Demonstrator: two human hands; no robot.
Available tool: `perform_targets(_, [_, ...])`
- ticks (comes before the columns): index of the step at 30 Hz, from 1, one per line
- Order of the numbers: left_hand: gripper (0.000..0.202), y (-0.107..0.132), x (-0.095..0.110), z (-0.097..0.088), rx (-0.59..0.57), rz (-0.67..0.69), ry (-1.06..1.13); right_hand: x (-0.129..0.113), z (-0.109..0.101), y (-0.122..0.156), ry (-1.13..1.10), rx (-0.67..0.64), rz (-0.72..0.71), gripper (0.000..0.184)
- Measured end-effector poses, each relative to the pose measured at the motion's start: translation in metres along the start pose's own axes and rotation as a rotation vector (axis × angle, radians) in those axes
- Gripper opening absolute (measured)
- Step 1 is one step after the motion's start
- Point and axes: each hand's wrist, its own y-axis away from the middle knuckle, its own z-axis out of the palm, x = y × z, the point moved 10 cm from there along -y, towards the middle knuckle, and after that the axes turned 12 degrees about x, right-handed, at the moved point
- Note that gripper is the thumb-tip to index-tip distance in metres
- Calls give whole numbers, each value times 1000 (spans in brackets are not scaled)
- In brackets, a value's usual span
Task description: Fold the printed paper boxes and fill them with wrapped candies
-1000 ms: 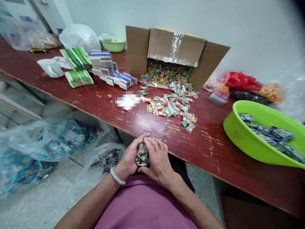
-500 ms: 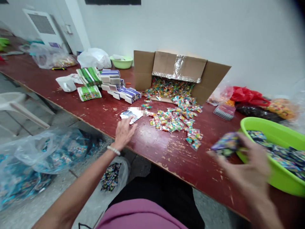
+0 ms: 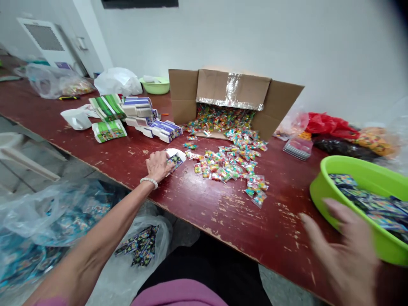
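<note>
My left hand (image 3: 158,166), with a beaded bracelet at its wrist, curls its fingers over a white-edged printed card (image 3: 177,159) lying on the table; the hand partly hides it. To the right of the card, small clear packets of colourful candy (image 3: 228,163) spread across the tabletop. My right hand (image 3: 347,246) is slightly blurred, thumb and fingers apart with nothing between them. It is in front of the lime-green basin (image 3: 325,182), which contains dark printed sachets (image 3: 376,204).
An open cardboard box (image 3: 186,91) spills candy packets by the wall. Green cartons (image 3: 110,130) and purple-white cartons (image 3: 165,129) are stacked left of it. Red plastic bags (image 3: 330,126) lie behind the basin. Below the table's edge are a bag of sachets (image 3: 143,246) and blue-tinted bags (image 3: 73,212).
My right hand held a dark purple sachet and is now empty, having moved right and lower. My left hand, flat by the cards before, now closes over one. The view has shifted slightly.
</note>
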Motion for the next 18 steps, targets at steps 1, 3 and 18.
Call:
perform_targets(1, [26, 6, 4, -4, -3, -11, 49, -12, 20, 15, -92, -78, 78, 50])
perform_targets(3, [20, 30, 16, -11, -33, -22, 164, -32, 67, 48, -307, -254, 319, 48])
perform_targets(18, [39, 299, 123, -18, -1367, -557, 1449, -140, 132, 146, -1016, -904, 907, 28])
